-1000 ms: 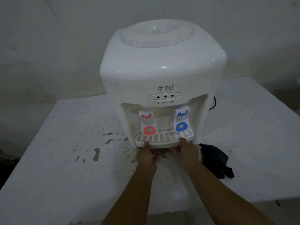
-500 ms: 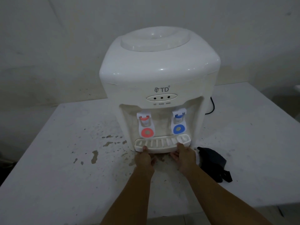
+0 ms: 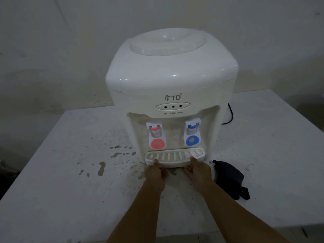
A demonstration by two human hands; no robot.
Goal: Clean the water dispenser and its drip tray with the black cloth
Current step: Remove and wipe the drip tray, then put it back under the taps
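A white water dispenser stands on the table, with a red tap on the left and a blue tap on the right. Its slotted white drip tray sits at the base of the front recess. My left hand grips the tray's front edge at the left, thumb on top. My right hand grips the front edge at the right in the same way. The black cloth lies crumpled on the table just right of my right hand, untouched.
The white table has brown stains and chipped spots left of the dispenser. A black power cord runs behind the dispenser on the right. A pale wall stands close behind. The table's near edge is at the bottom right.
The view has shifted slightly, so the dispenser appears lower. Both hands stay on the tray's front edge, and the tray looks seated a little closer into the base.
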